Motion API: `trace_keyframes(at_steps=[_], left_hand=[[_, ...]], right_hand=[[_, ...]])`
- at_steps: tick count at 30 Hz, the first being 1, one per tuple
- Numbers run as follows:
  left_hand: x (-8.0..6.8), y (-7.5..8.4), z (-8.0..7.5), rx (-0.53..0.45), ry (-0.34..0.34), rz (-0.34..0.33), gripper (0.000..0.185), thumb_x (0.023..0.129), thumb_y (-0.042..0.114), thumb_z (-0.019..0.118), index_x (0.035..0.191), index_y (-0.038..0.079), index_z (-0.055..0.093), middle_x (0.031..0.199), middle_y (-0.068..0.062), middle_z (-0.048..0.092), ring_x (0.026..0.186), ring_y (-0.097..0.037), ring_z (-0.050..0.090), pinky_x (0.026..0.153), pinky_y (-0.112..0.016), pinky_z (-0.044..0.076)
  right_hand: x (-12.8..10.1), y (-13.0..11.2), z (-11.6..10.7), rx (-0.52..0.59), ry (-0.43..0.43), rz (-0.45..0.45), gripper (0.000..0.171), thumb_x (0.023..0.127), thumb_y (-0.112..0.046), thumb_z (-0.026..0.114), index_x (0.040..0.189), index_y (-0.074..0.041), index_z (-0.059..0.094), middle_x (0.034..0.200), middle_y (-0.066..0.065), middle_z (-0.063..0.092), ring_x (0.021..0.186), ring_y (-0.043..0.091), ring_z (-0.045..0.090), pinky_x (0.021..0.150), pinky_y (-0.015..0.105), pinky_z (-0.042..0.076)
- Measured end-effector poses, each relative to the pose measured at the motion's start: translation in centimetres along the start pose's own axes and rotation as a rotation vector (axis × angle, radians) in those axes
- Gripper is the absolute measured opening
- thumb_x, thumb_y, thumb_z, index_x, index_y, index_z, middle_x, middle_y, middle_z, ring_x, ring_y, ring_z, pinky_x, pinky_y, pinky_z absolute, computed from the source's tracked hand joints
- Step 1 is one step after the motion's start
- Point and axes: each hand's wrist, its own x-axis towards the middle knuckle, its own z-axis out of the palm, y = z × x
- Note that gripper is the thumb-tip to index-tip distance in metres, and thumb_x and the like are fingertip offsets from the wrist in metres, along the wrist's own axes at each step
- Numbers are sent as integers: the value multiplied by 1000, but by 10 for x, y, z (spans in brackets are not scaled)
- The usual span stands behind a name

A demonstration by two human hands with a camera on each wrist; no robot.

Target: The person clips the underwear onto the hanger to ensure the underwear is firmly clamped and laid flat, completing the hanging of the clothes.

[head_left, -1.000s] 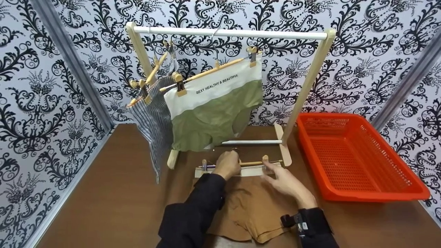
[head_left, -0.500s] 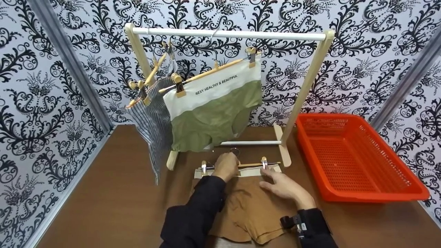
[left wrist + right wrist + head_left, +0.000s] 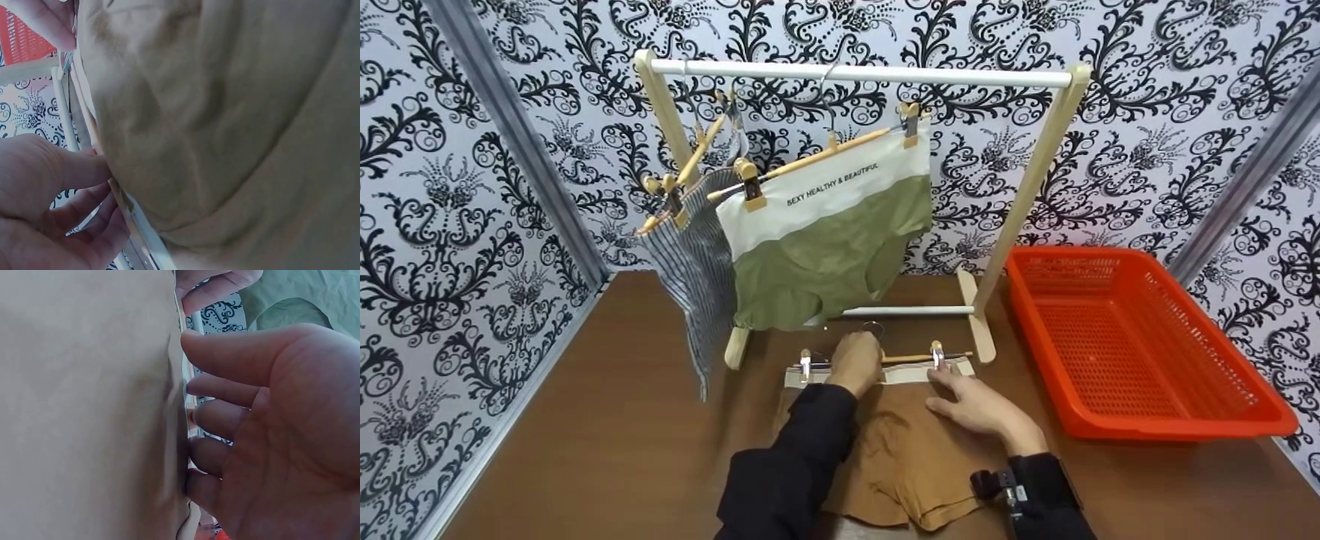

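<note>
Brown shorts with a cream waistband lie on the table, held by the metal clips of a wooden trouser hanger. My left hand grips this hanger near its middle, below the hook; in the left wrist view the left hand's thumb and fingers curl about the bar at the waistband. The right hand rests its fingertips by the right clip, fingers fairly loose. Seen from the right wrist, its fingers touch the waistband edge.
Behind stands a wooden rack with a white rail. Green-and-white shorts and a striped garment hang from it on clip hangers. An orange plastic basket sits at the right on the brown table.
My right hand has drawn down from the top of the right clip, which now shows more fully. The left hand stays on the hanger, and the shorts lie nearly unchanged.
</note>
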Motion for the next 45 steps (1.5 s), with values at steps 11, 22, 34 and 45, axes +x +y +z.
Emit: trace_keyframes(at_steps=[11,22,34,45], left_hand=[[-8,-1,-5,-22,-61,95,15,66,0,82,75,10,76,79,-7,72,76,-29,70,67,-38,56],[-21,15,-22,-122,-13,259,15,75,-4,73,77,10,77,71,0,70,71,-24,67,68,-38,54],[-20,45,-50,-176,75,541,7,90,5,72,93,11,72,89,1,71,89,-18,67,84,-29,53],[-6,88,-78,-321,227,742,8,93,9,72,101,9,72,101,-1,71,98,-18,62,94,-25,44]], right_hand=[[-15,-23,-36,-131,238,107,59,100,-18,63,150,5,41,149,34,39,136,57,35,111,67,26],[-47,-39,-74,-144,262,97,59,101,-26,64,145,9,47,127,29,64,113,42,64,99,59,46],[-94,-62,-113,-28,388,78,54,100,-33,66,143,-2,55,125,20,67,104,35,67,88,47,55],[-113,-86,-114,141,467,-93,30,105,-13,56,133,-7,65,119,6,71,105,3,62,88,11,45]])
